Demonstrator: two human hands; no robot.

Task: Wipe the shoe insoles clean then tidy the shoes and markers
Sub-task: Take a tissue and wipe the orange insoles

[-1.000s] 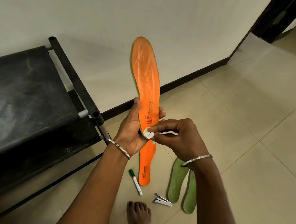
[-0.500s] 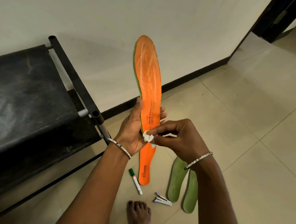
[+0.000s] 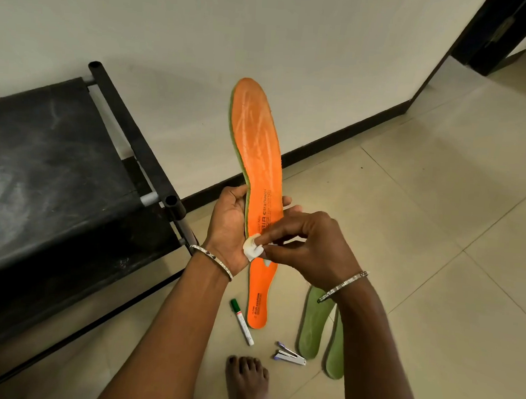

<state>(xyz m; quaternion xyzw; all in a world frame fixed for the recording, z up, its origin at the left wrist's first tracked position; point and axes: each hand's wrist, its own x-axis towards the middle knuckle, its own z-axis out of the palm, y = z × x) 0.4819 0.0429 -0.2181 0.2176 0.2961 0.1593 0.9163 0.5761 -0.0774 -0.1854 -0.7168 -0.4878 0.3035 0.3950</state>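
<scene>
Orange insole (image 3: 256, 142) gripped left hand (image 3: 227, 225), wad (image 3: 252, 250) right hand (image 3: 311, 243).

We see soft, even indoor light, rather dim, with no hard glare. The floor tiles (image 3: 441, 211) at the right of the frame are brightest, while the wall (image 3: 298, 30) greys off toward the upper left. A faint, blurred shadow sits on the wall behind the black bench (image 3: 55, 169), whose top shows dull, pale sheen. The insole (image 3: 256, 136) carries light streaks near its tip, and the white wad (image 3: 252, 250) is almost washed out. The forearms (image 3: 168, 333) at the bottom are dark. The centre is sharp; the wide lens bends and tilts the door frame (image 3: 500, 35) at the upper right.
</scene>
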